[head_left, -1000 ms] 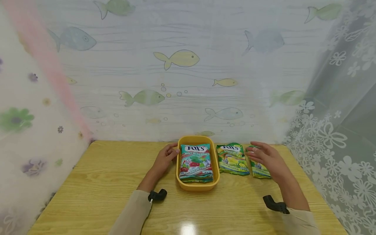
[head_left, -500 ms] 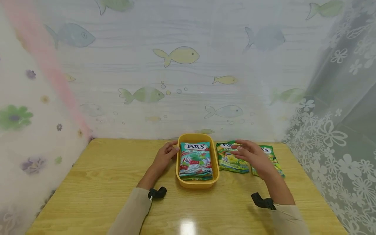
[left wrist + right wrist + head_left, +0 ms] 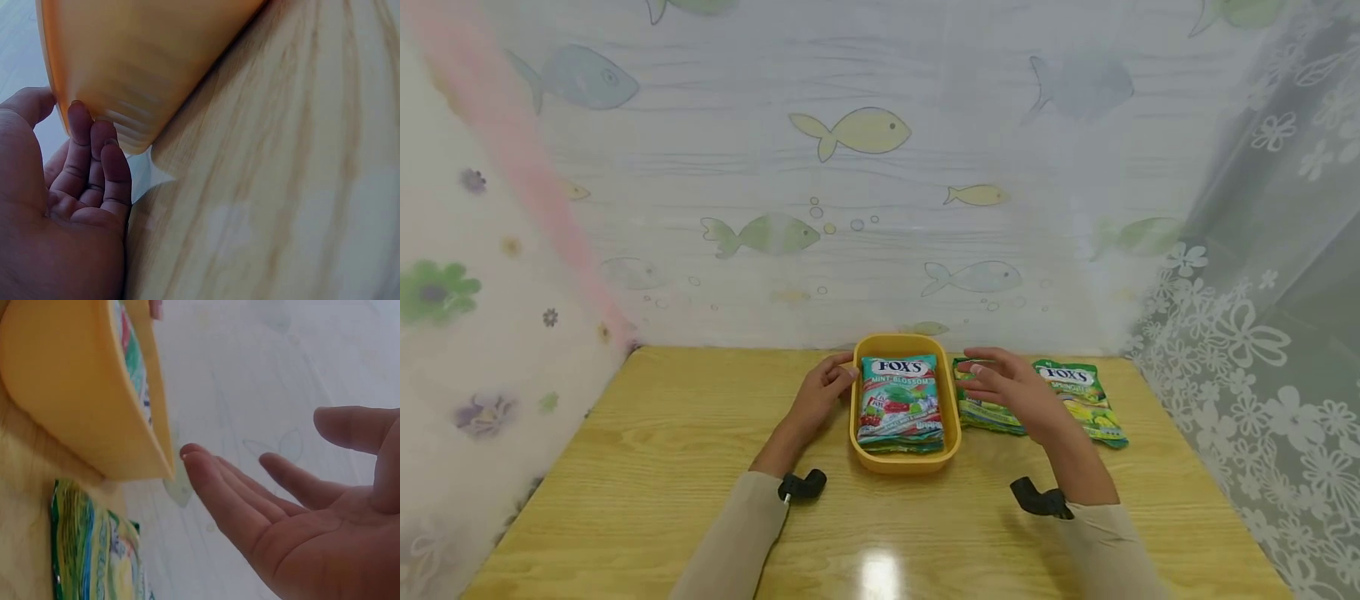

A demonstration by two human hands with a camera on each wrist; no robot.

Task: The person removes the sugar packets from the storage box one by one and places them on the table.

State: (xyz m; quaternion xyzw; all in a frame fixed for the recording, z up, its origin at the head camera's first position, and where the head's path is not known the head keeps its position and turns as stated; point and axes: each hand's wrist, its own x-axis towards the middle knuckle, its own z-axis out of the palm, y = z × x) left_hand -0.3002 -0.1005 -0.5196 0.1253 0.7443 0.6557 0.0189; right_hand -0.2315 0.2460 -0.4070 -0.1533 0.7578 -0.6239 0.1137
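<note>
A yellow plastic bin (image 3: 905, 465) stands at the table's back edge, with a stack of candy bags (image 3: 900, 404) lying in it; the top one is teal and reads Fox's Mint Blossom. My left hand (image 3: 817, 397) touches the bin's left side, fingertips against the outer wall and thumb at the rim, as the left wrist view shows. To the bin's right, my right hand (image 3: 1011, 392) hovers with spread fingers over a green candy bag (image 3: 992, 417), partly hiding it. It holds nothing. Another green Spring Tea candy bag (image 3: 1086, 404) lies further right.
The wooden table (image 3: 662, 467) meets a fish-patterned curtain (image 3: 760, 292) just behind the bin. A flowered sheet (image 3: 467, 358) hangs at the left, and a white-flowered, translucent sheet (image 3: 1240, 358) at the right.
My right hand has moved left, from over the far right green bag to above the bag nearest the bin. The left hand has stayed at the bin.
</note>
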